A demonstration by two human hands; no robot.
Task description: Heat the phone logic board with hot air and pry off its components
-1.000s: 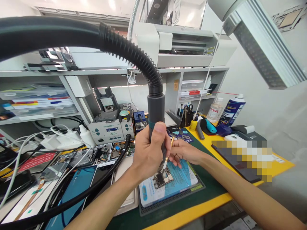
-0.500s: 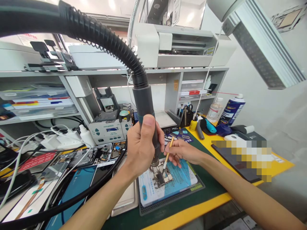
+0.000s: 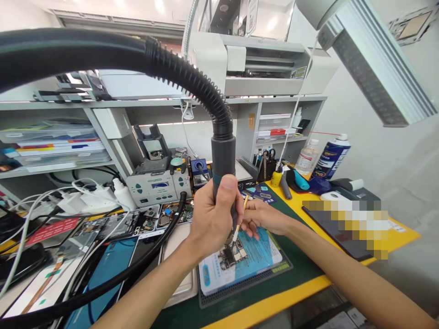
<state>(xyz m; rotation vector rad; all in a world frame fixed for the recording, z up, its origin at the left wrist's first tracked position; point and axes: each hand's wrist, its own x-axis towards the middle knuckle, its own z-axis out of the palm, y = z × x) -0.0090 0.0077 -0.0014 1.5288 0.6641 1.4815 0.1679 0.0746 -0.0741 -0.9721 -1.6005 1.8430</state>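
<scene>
My left hand (image 3: 214,217) is closed around the dark hot air gun handle (image 3: 223,157), held upright with its nozzle low over a phone circuit board (image 3: 236,256). Part of the board is hidden behind this hand. To the right, the fingers of my right hand (image 3: 262,217) pinch a slim gold-handled tool (image 3: 242,212). Its pale, narrow tip points down at the board; whether it touches cannot be made out. Under the board lies a blue and white pad (image 3: 264,256), itself on a dark perforated tray (image 3: 236,294).
The hot air gun's thick black hose (image 3: 113,52) arches across the upper left. A grey rework station (image 3: 157,186) stands behind my left hand. Opened phones and a blue phone panel (image 3: 106,267) lie left. Spray can (image 3: 331,155), bottle (image 3: 307,157) and dark tablet (image 3: 338,233) are right.
My left hand has shifted right with the hot air gun, bringing its nozzle closer to the gold-handled tool. The hose followed. My right hand has barely moved.
</scene>
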